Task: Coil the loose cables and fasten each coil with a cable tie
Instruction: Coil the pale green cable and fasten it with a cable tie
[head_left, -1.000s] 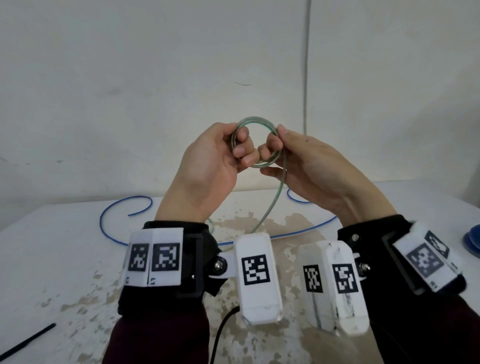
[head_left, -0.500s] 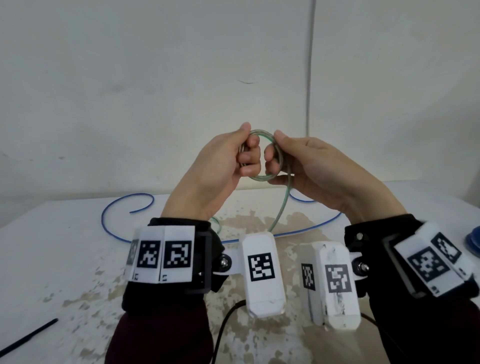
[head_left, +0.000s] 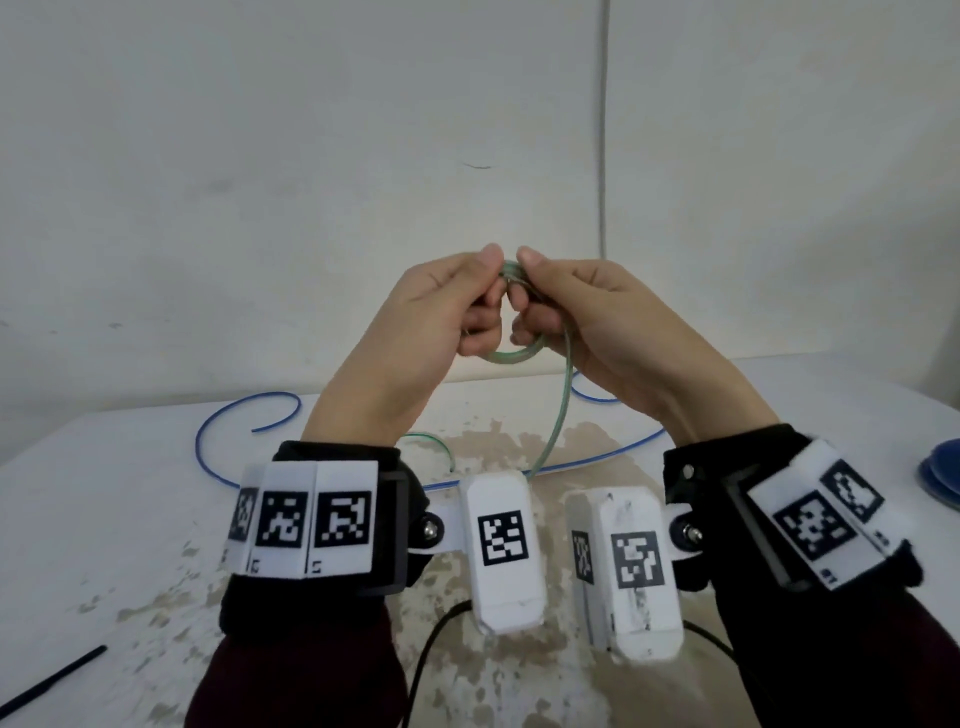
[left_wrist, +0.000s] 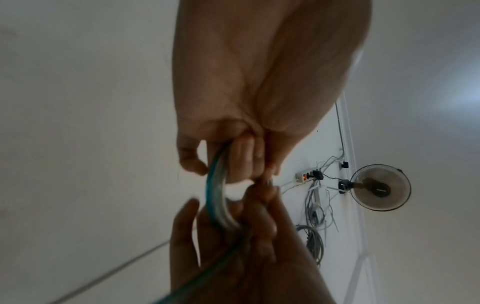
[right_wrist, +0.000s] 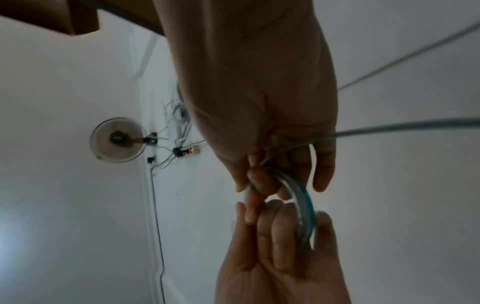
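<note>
A pale green cable coil is held up above the table between both hands. My left hand grips its left side with curled fingers and the thumb on top. My right hand pinches the right side, and the two thumbs nearly touch. Most of the loop is hidden by the fingers. The green tail hangs from the right hand down to the table. In the left wrist view the coil runs between left fingers and right hand. In the right wrist view the coil shows several turns.
A loose blue cable curves across the worn white table behind my wrists. A black cable tie lies near the front left edge. A blue object sits at the right edge. A wall stands close behind the table.
Both hands have drawn together and the thumbs now meet over the coil. The loop, earlier open and facing me, has tilted and is mostly covered by the fingers.
</note>
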